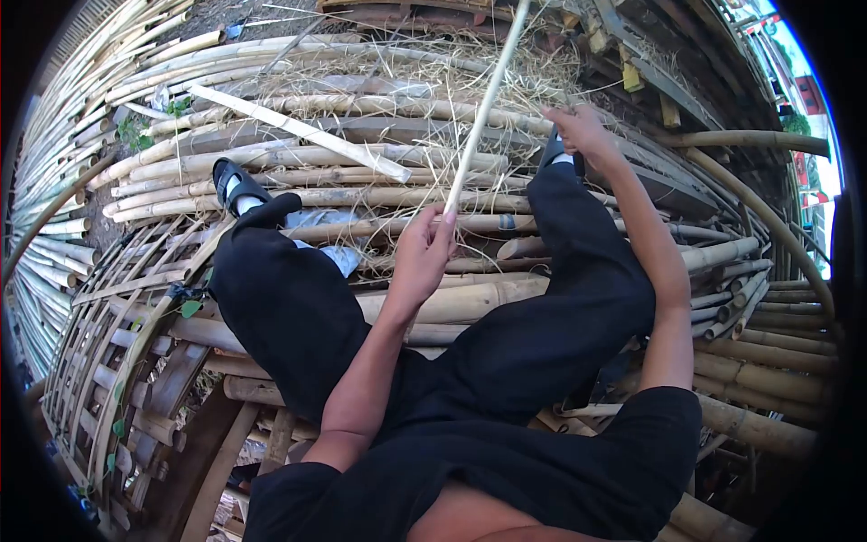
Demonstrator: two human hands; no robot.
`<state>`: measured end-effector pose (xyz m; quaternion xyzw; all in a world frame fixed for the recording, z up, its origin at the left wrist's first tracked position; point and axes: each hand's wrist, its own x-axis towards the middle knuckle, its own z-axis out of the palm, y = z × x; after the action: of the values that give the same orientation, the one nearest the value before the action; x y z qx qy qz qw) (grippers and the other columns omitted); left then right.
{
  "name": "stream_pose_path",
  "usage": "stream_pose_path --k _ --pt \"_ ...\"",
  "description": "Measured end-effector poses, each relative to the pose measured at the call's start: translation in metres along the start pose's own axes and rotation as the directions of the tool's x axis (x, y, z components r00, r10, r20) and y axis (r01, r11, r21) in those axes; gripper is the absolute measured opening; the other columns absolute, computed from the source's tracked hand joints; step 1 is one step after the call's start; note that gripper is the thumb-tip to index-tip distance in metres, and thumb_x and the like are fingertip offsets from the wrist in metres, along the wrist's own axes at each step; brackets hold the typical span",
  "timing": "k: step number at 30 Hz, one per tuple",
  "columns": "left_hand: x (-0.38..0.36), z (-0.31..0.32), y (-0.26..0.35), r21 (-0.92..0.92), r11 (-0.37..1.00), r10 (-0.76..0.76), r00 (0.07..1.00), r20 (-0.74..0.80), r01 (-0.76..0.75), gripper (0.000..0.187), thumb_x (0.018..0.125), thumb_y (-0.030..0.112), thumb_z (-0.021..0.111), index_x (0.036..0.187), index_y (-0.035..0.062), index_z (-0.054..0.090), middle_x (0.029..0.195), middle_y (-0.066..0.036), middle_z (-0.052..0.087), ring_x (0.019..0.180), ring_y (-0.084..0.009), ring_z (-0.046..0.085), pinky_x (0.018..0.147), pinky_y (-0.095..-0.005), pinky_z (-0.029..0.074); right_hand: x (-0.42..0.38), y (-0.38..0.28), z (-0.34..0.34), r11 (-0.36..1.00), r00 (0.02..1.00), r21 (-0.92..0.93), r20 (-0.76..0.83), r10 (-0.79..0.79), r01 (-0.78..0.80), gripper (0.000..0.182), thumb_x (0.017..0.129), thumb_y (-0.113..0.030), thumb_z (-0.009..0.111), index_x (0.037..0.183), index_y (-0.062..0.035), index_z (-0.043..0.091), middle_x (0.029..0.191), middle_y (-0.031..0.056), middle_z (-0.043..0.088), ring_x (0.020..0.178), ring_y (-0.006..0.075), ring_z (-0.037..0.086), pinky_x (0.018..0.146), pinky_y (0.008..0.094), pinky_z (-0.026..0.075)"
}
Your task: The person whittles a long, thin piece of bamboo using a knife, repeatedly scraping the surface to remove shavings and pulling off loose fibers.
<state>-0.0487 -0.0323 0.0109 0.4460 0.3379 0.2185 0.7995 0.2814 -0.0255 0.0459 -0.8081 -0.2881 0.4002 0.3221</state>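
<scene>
Between my knees, my left hand [424, 253] is closed around the lower end of a long, pale bamboo strip [488, 104]. From there the strip slants up and away past the top of the view. My right hand [585, 134] is curled into a grip above my right knee, beside the foot on that side. What it holds, if anything, I cannot make out; a grey shape just below it could be part of the sandal or a tool. A wider flat bamboo slat [302, 131] lies across the poles to the left, apart from both hands.
Bamboo poles [424, 294] lie under and around my legs, with curly shavings [442, 81] strewn over them. A woven bamboo frame [117, 388] stands at left. Stacked timber [650, 68] is at upper right, and more poles [777, 370] lie at right.
</scene>
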Motion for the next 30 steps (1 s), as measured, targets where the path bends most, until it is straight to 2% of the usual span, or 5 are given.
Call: stream_pose_path --k 5,8,12,21,30 --pt "0.010 -0.009 -0.003 0.038 0.999 0.024 0.991 -0.135 -0.019 0.025 0.098 0.022 0.048 0.111 0.0004 0.050 0.059 0.006 0.041 0.050 -0.0014 0.032 0.043 -0.0205 0.025 -0.050 -0.025 0.044 0.827 0.891 -0.333 0.191 -0.412 0.454 0.036 0.087 -0.033 0.063 0.075 -0.0018 0.051 0.055 0.0013 0.047 0.046 0.0102 0.048 0.044 0.0277 0.037" --pt "0.008 -0.008 0.005 -0.057 0.998 -0.017 0.990 -0.141 0.009 0.027 0.098 0.025 0.048 0.111 0.0011 0.051 0.058 0.006 0.040 0.048 -0.0010 0.031 0.041 -0.0195 0.024 -0.066 -0.037 0.059 0.847 0.848 -0.283 0.430 -0.308 0.451 0.038 0.089 -0.037 0.061 0.079 -0.0015 0.051 0.056 0.0043 0.048 0.048 0.0105 0.050 0.046 0.0308 0.039" --pt "0.008 -0.004 0.010 -0.054 0.998 -0.036 0.988 -0.147 0.028 0.023 0.099 0.023 0.046 0.111 0.0043 0.050 0.056 0.009 0.032 0.043 0.0012 0.025 0.037 -0.0180 0.017 -0.061 -0.024 0.086 0.542 0.654 -0.372 0.499 -0.568 0.754 0.024 0.093 -0.028 0.053 0.091 -0.0038 0.050 0.058 0.0147 0.052 0.054 0.0325 0.055 0.051 0.0405 0.040" --pt "0.010 -0.013 0.000 -0.009 0.999 0.050 0.981 -0.190 -0.053 0.026 0.098 0.024 0.047 0.103 0.0000 0.055 0.057 0.006 0.038 0.048 -0.0011 0.031 0.042 -0.0212 0.023 -0.054 -0.014 0.109 0.407 0.667 -0.533 0.522 -0.532 0.742 0.031 0.094 -0.035 0.045 0.098 -0.0052 0.049 0.070 0.0200 0.058 0.066 0.0409 0.057 0.058 0.0507 0.042" --pt "0.002 -0.008 -0.011 0.133 0.991 0.012 0.987 -0.161 0.009 0.022 0.097 0.021 0.048 0.104 -0.0001 0.052 0.057 0.005 0.042 0.050 -0.0021 0.033 0.044 -0.0229 0.025 0.010 -0.013 0.038 0.521 0.810 -0.703 0.135 -0.571 0.484 0.032 0.096 -0.033 0.042 0.089 -0.0030 0.052 0.066 0.0216 0.056 0.066 0.0414 0.056 0.058 0.0483 0.041"
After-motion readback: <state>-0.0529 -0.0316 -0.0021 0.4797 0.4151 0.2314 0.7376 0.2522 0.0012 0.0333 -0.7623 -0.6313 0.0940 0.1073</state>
